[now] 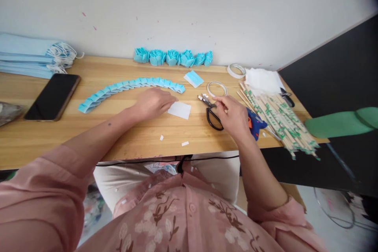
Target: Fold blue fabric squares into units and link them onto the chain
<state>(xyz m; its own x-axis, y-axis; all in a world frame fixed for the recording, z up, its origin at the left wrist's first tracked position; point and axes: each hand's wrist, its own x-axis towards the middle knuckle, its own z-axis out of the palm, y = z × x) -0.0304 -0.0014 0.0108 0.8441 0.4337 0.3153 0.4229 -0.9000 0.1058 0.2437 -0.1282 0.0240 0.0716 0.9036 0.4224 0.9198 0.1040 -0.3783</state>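
My left hand (155, 103) is over the table, with its fingers closed together at the upper left edge of a small white rectangle of paper (180, 110). My right hand (232, 115) has its fingers closed at the pivot and handle of black-handled scissors (210, 104). The blades point left and away from me, with tiny white scraps (203, 97) by their tips. Beyond my left hand curves a pleated light-blue strip (130, 85). A small stack of blue and white rectangles (193, 79) lies past the white paper. A tape roll (217, 88) rests flat near the scissors.
Blue folded flowers (172, 58) line the wall. At left are a phone (53, 97) and stacked face masks (26, 56). A blue glue gun (257, 125), wrapped chopsticks (280, 118), white sheets (264, 80), another tape roll (236, 71) and a green bottle (339, 123) are at right.
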